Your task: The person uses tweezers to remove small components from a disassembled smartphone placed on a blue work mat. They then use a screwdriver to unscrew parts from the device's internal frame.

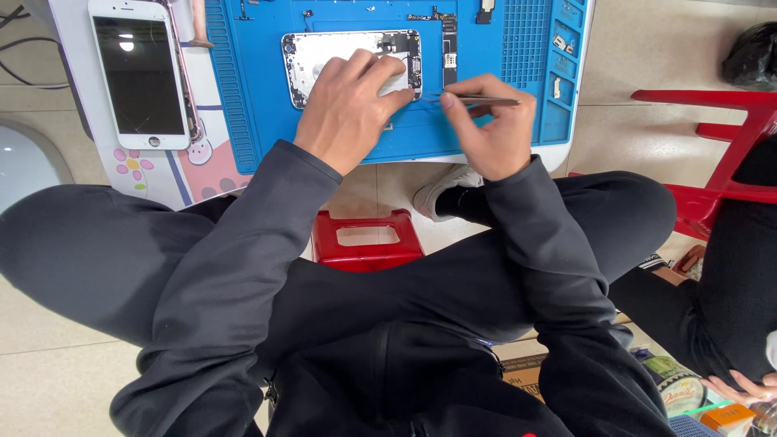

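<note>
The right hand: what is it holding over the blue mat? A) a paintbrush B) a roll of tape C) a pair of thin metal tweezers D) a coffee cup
C: the right hand pinches slim metal tweezers in its fingers, tips aimed at the opened phone body that the left hand steadies on the blue mat.

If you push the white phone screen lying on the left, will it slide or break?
The screen lies flat on a smooth tabletop, so it would probably slide, not tip. It looks thin and glassy, so likely light yet fragile. Faint cracks may already show near its bottom.
</note>
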